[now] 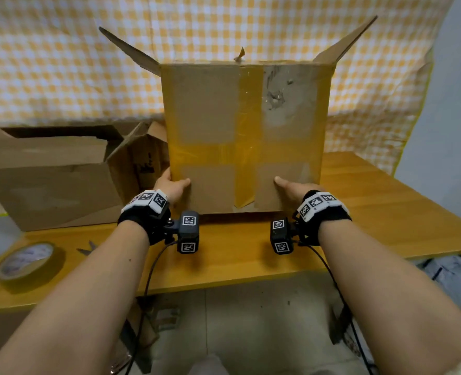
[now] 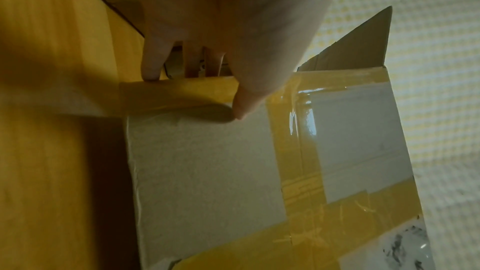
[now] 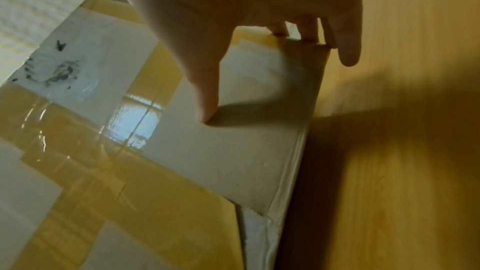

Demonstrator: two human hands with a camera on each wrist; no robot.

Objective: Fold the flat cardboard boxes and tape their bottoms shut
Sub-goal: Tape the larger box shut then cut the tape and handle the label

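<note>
Gripping box (image 1: 247, 136) w/ both hands, taped bottom toward camera, flaps away.

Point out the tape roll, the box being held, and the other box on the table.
tape roll (image 1: 26, 262): head view, top face of the roll.
held box (image 1: 207, 104): head view, bare cardboard on the taped face.
other box (image 1: 51, 182): head view, its front wall.

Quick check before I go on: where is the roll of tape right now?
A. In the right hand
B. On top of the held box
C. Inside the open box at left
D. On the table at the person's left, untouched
D: the roll of tape lies on the table at the left, while the left hand and right hand grip the taped box.
</note>
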